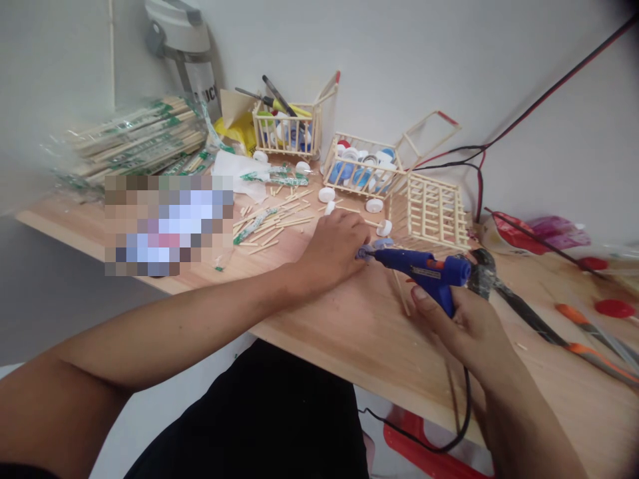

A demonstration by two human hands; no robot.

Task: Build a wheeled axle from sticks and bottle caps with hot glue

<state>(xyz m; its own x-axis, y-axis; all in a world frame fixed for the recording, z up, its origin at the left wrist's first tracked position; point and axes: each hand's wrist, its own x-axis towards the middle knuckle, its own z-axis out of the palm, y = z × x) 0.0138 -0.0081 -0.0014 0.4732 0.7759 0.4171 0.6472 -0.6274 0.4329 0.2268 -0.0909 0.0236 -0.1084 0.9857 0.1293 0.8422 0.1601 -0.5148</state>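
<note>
My right hand (462, 326) is wrapped round a blue hot glue gun (426, 269), its nozzle pointing left. The nozzle tip meets a small bottle cap (367, 251) pinched in the curled fingers of my left hand (334, 249), which rests on the wooden table (349, 332). Just behind the gun stands a square cage of wooden sticks (433, 211) with a white cap (384, 228) beside it.
Two stick-built carts (367, 166) (287, 130) hold bottle caps and tools by the wall. Loose sticks (272, 223) and wrapped chopstick packs (134, 140) lie to the left. Pliers (504, 293), orange-handled tools (589, 332) and red caps (614, 308) lie right. Cables run along the wall.
</note>
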